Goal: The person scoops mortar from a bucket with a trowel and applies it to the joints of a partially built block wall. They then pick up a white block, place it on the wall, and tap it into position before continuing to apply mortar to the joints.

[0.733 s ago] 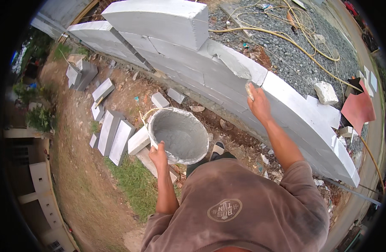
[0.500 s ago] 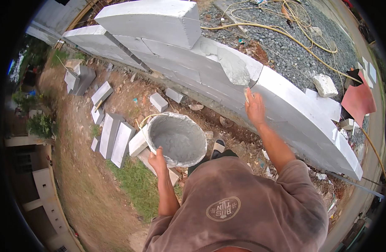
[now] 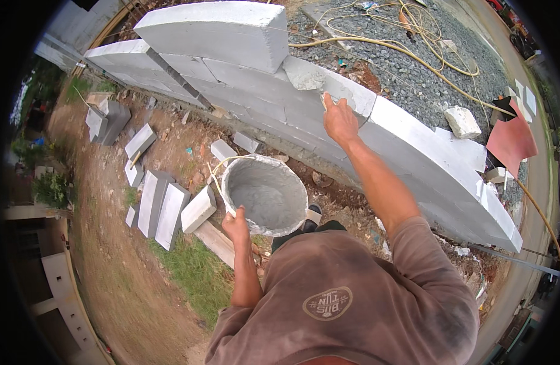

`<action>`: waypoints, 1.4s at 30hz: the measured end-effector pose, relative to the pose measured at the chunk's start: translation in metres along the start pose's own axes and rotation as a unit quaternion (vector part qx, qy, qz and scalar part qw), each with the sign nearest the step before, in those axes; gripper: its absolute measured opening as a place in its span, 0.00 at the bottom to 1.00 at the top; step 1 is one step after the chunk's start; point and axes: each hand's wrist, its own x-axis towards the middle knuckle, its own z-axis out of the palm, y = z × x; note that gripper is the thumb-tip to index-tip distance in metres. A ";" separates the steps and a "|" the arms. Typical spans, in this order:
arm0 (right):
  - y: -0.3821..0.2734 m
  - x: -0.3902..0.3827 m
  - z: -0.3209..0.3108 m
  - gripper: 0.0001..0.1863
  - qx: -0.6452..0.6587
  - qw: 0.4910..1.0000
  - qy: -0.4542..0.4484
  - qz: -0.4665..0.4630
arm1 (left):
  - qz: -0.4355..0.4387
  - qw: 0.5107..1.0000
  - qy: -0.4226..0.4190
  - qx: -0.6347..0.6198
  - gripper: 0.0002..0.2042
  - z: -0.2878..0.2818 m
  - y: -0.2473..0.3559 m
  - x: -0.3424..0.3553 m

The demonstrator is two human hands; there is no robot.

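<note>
My left hand (image 3: 236,222) is closed on the near-left rim of a mortar-crusted bucket (image 3: 265,193) of wet grey mortar. My right hand (image 3: 339,121) grips a trowel, its blade partly behind my fingers, on the top of a white block wall (image 3: 414,148). Grey mortar (image 3: 303,74) is spread there, just right of a raised block (image 3: 213,35) on the top course. A thin line runs along the top of the wall. My foot in a sandal shows under the bucket.
Loose white blocks (image 3: 170,216) lie on dirt and grass at left. Beyond the wall are gravel (image 3: 402,76), tangled yellow hoses (image 3: 444,79), rubble (image 3: 462,123) and a red sheet (image 3: 512,143). A metal post (image 3: 176,76) stands against the wall. A road runs at far right, a building at lower left.
My right hand has moved up and to the left along the wall top with the trowel, over the mortar. The bucket in my left hand has shifted slightly right.
</note>
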 end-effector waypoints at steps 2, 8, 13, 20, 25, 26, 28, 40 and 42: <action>0.007 -0.009 0.005 0.28 -0.002 1.000 0.007 0.025 | 0.011 1.000 -0.009 0.024 0.09 -0.002 -0.005 0.006; 0.053 -0.058 -0.002 0.28 -0.019 0.993 0.031 0.113 | 0.003 0.999 -0.035 0.019 0.07 -0.002 0.000 0.011; 0.079 -0.073 0.006 0.30 0.030 0.982 0.028 0.187 | -0.007 0.998 -0.056 0.007 0.06 -0.007 0.002 0.015; 0.002 -0.061 0.040 0.32 0.191 0.966 0.016 0.174 | -0.020 0.998 -0.051 0.037 0.05 -0.030 -0.015 0.024; -0.017 -0.070 0.082 0.30 0.185 0.981 0.017 0.054 | -0.033 0.998 -0.024 0.051 0.05 -0.042 -0.006 0.016; -0.014 -0.075 0.088 0.30 0.192 0.981 0.013 0.027 | -0.032 0.997 -0.017 0.061 0.05 -0.046 -0.007 0.017; 0.007 -0.081 0.098 0.29 0.175 0.982 0.067 -0.011 | -0.030 0.998 -0.008 0.046 0.05 -0.047 -0.006 0.017; 0.089 -0.178 0.047 0.28 0.237 0.968 -0.084 0.014 | 0.011 0.997 -0.052 0.058 0.07 -0.022 0.003 0.015; 0.076 -0.174 0.019 0.30 0.241 0.945 -0.218 0.032 | 0.007 0.993 -0.065 0.101 0.08 -0.009 0.025 0.007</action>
